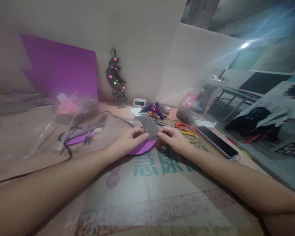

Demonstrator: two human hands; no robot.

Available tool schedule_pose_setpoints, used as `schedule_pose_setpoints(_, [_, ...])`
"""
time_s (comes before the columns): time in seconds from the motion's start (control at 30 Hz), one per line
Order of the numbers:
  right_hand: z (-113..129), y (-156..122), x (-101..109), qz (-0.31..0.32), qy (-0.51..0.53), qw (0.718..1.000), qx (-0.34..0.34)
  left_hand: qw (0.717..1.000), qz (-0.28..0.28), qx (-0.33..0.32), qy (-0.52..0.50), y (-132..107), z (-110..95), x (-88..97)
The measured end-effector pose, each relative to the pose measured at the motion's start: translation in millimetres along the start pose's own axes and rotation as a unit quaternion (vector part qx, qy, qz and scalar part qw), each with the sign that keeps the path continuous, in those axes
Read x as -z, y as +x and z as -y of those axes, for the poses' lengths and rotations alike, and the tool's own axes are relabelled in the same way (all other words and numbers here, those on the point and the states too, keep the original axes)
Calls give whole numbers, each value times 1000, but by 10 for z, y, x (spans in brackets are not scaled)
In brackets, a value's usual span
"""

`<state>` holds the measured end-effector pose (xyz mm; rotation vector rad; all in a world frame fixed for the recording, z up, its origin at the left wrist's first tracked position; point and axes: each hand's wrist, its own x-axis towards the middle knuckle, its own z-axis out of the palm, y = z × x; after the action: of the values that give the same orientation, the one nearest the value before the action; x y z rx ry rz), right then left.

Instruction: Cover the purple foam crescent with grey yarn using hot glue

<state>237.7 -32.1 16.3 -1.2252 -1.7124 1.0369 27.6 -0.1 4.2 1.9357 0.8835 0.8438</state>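
A purple crescent-shaped foam piece (142,148), partly wrapped in grey yarn (149,127), lies on a sheet of printed cardboard (159,190). My left hand (127,141) pinches the yarn-wrapped part from the left. My right hand (173,137) grips it from the right with closed fingers. A ball of grey yarn (185,115) sits just behind my right hand.
A blue glue gun (154,109), a small white clock (139,102), orange and yellow scissors (188,130) and a phone (217,141) lie nearby. A purple foam sheet (60,68) leans on the wall beside a hanging moon decoration (115,77). A black cable (66,149) and plastic bags lie left.
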Motion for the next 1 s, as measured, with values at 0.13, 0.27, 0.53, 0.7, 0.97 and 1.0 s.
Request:
schedule_pose_setpoints(0.13, [-10, -6, -2, 5, 6, 1000, -4, 999, 6, 1, 43, -6, 6, -1])
schedule_pose_setpoints(0.27, [4, -6, 2, 6, -10, 1000, 7, 999, 11, 0, 41, 1, 35, 4])
schedule_pose_setpoints(0.53, [39, -4, 28, 13, -53, 997, 47, 1000, -3, 14, 1, 36, 77, 15])
schedule_pose_setpoints(0.7, [4, 4, 31, -12, -98, 992, 75, 1000, -5, 18, -6, 38, 68, 22])
schedule_pose_setpoints(0.97, [27, -64, -20, -73, -112, 988, 83, 997, -24, 37, -55, 31, 25, 51])
schedule_pose_setpoints(1.0, [46, -78, -29, -53, -129, 987, 74, 997, -24, 42, -59, 30, 24, 52])
